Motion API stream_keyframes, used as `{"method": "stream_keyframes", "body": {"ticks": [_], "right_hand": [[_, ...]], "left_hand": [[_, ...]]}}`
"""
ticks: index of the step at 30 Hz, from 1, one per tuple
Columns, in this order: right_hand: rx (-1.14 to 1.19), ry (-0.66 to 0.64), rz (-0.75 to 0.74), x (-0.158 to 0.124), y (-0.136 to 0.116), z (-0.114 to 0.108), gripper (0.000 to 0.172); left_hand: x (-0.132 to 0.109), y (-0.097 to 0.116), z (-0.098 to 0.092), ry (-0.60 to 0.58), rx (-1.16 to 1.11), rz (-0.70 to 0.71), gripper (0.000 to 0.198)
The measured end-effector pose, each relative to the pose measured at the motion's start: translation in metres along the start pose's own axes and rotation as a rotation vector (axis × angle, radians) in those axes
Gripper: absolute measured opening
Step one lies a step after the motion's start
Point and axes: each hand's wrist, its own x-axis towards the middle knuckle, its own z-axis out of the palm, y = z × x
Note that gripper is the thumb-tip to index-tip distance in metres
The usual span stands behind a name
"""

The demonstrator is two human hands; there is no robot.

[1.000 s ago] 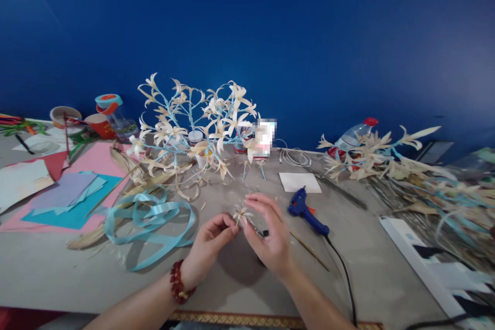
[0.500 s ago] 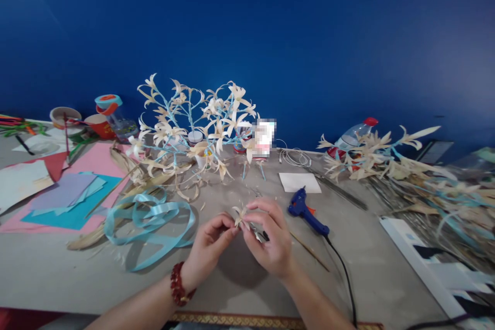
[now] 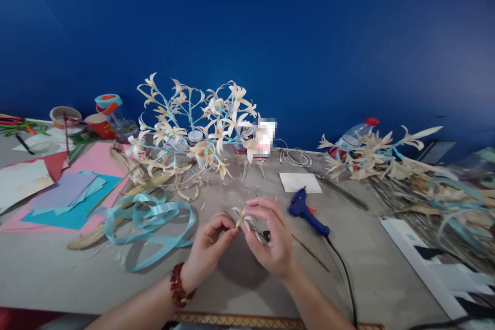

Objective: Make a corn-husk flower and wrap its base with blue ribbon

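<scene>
In the middle of the head view, a small cream artificial flower (image 3: 243, 219) with thin curled petals is held just above the table. My left hand (image 3: 211, 240), with a red bead bracelet (image 3: 178, 284) on its wrist, pinches the flower's base between thumb and forefinger. From the other side my right hand (image 3: 270, 237) curls around the petals, its thumb and fingertips at their edges. Partly behind the right hand lies a tool with a black handle (image 3: 266, 235), mostly hidden. A blue glue gun (image 3: 307, 211) rests to the right, its cord running toward the front edge.
Branches of cream flowers (image 3: 218, 129) with light blue stems stand at the back. Light blue ribbon (image 3: 154, 211) lies loosely coiled at left, near coloured paper sheets (image 3: 69, 191). A thin stick (image 3: 311, 252) lies beside the right hand. More flowers (image 3: 375, 149) and wires are piled at right.
The petals of the small flower show wider and more openly between my hands. My right fingertips have shifted slightly; my left hand keeps its pinch.
</scene>
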Motion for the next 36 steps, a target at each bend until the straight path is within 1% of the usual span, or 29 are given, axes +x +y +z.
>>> {"method": "stream_keyframes", "body": {"ticks": [7, 11, 14, 16, 18, 21, 23, 25, 27, 31, 36], "right_hand": [[0.0, 0.003, 0.014, -0.002, 0.003, 0.001, 0.031], [0.04, 0.0, 0.013, -0.003, 0.001, -0.002, 0.042], [0.119, 0.01, 0.07, -0.005, 0.002, 0.0, 0.05], [0.206, 0.023, 0.153, -0.006, 0.004, 0.004, 0.047], [0.316, 0.009, 0.239, -0.006, 0.007, 0.01, 0.037], [0.458, -0.012, 0.327, -0.007, 0.01, 0.017, 0.022], [0.504, 0.016, 0.369, -0.006, 0.011, 0.019, 0.021], [0.527, 0.041, 0.398, -0.005, 0.01, 0.018, 0.023], [0.548, 0.027, 0.414, -0.004, 0.009, 0.018, 0.023], [0.56, -0.003, 0.39, -0.004, 0.007, 0.018, 0.015], [0.497, 0.03, 0.358, -0.006, 0.005, 0.019, 0.011]], "left_hand": [[-0.001, 0.002, 0.001, -0.008, 0.027, 0.005, 0.012], [0.001, 0.005, 0.002, 0.009, -0.012, 0.018, 0.014], [0.002, 0.009, 0.003, 0.043, -0.022, 0.046, 0.018], [0.003, 0.01, 0.003, 0.062, -0.019, 0.051, 0.019], [0.004, 0.01, 0.003, 0.071, -0.015, 0.038, 0.019], [0.004, 0.009, 0.003, 0.07, -0.023, 0.015, 0.017], [0.004, 0.008, 0.003, 0.071, -0.03, 0.02, 0.016], [0.004, 0.007, 0.003, 0.072, -0.03, 0.031, 0.016], [0.004, 0.006, 0.002, 0.068, -0.031, 0.027, 0.016], [0.002, 0.001, 0.001, 0.059, -0.057, -0.036, 0.013], [0.001, 0.0, 0.001, 0.089, -0.05, -0.067, 0.017]]}}
